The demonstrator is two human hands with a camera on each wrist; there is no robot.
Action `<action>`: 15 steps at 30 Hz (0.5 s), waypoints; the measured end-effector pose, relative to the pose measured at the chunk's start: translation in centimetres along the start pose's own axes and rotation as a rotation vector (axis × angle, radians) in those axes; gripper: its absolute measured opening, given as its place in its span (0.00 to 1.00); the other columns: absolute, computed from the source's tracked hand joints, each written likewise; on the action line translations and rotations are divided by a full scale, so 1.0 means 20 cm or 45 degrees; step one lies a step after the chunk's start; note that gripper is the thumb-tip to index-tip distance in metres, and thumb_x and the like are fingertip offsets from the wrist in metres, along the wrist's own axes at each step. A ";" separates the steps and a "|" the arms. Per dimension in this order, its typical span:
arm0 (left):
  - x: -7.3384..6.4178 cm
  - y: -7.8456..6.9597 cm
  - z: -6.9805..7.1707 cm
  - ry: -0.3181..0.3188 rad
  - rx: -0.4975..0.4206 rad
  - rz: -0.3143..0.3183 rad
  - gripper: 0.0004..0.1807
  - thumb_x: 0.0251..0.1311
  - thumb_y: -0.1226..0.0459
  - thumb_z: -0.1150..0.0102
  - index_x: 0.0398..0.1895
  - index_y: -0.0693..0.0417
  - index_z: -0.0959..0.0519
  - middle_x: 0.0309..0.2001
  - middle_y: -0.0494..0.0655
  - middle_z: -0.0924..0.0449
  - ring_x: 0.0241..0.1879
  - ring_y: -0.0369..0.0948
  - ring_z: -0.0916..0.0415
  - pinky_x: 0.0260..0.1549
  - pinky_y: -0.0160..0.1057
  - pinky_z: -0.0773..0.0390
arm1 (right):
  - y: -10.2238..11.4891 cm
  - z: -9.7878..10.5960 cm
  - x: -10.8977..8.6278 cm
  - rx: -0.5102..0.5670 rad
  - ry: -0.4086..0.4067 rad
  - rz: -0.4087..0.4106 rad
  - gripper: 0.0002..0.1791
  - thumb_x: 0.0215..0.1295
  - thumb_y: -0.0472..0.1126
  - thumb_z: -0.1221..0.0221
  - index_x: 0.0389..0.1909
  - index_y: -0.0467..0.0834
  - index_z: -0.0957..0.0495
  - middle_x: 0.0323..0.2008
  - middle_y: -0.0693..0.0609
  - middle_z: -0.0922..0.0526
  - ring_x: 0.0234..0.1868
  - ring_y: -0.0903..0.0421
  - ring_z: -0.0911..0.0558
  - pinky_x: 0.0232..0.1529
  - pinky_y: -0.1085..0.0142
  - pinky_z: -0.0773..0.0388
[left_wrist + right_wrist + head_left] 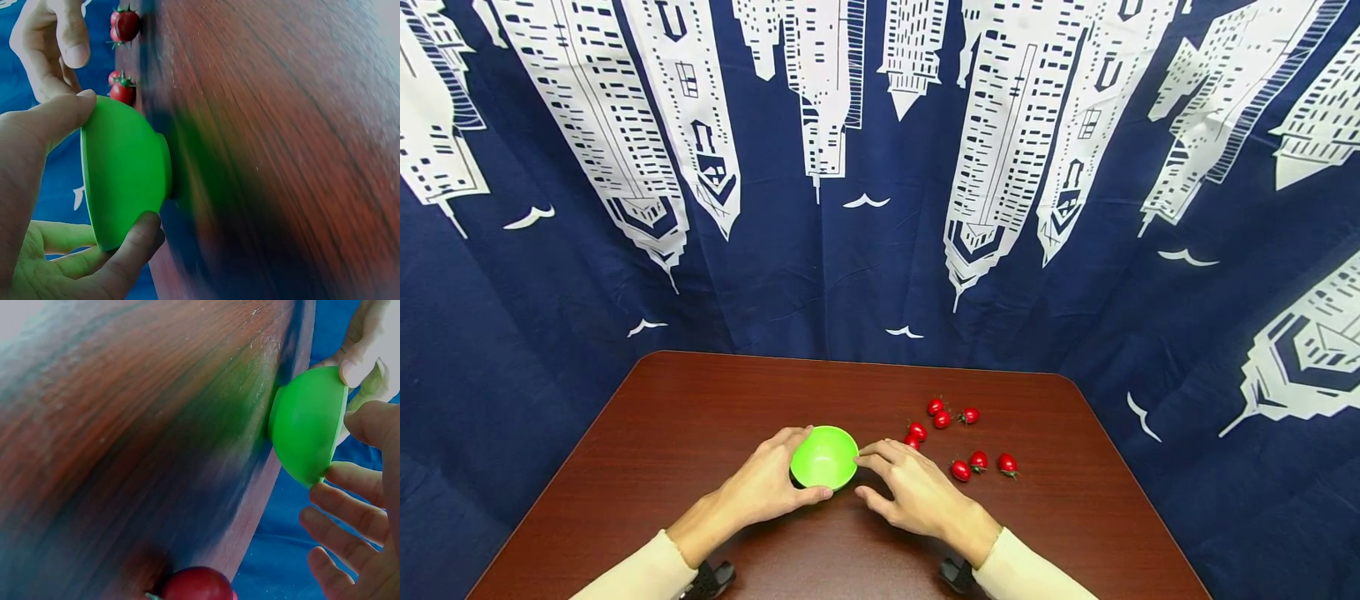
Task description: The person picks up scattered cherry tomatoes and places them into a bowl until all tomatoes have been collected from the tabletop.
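A small bright green bowl [824,458] stands upright near the middle of the table. My left hand [767,475] grips it from the left, thumb at the near rim and fingers curving round the far side. In the left wrist view the bowl [122,169] shows side-on, with the left thumb [78,106] at its rim. My right hand [917,492] is on the bowl's other side, fingers spread and loosely bent. Its fingertips [334,472] lie right at the rim in the right wrist view, and nothing is held in its palm.
Several cherry tomatoes lie right of the bowl: a group behind the right hand, including one tomato [942,419], and others farther right, including one [1007,464]. The brown wooden table [700,400] ends at a dark blue curtain [850,275] with white printed buildings.
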State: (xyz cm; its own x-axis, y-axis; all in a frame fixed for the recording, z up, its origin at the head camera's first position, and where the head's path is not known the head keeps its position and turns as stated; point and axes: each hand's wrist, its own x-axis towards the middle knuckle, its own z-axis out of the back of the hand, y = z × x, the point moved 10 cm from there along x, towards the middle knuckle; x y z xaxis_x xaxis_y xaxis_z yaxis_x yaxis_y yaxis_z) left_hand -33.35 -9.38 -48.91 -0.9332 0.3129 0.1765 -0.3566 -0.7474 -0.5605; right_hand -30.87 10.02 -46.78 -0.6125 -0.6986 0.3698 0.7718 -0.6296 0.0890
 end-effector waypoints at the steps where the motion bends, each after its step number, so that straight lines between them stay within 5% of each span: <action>1: 0.00 -0.01 -0.01 0.001 -0.004 -0.004 0.62 0.55 0.39 0.09 0.85 0.64 0.25 0.78 0.60 0.19 0.71 0.64 0.16 0.67 0.63 0.11 | 0.00 0.01 -0.01 -0.004 -0.009 0.004 0.21 0.81 0.54 0.27 0.66 0.49 0.10 0.65 0.57 0.09 0.70 0.55 0.11 0.73 0.57 0.12; 15: 0.02 -0.13 -0.07 0.005 -0.027 -0.120 0.60 0.54 0.43 0.07 0.82 0.68 0.24 0.74 0.60 0.16 0.67 0.57 0.11 0.64 0.57 0.08 | -0.04 0.08 -0.10 0.016 -0.121 0.032 0.15 0.77 0.49 0.23 0.58 0.50 0.07 0.57 0.60 0.07 0.60 0.59 0.08 0.64 0.57 0.08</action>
State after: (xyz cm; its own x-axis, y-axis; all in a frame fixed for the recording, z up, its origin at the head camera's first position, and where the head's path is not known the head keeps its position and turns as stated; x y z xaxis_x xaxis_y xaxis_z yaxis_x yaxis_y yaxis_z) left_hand -32.86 -6.50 -48.59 -0.8954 0.3836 0.2259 -0.4417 -0.7021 -0.5585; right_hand -30.00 12.55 -46.11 -0.5747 -0.6781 0.4581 0.7889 -0.6078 0.0900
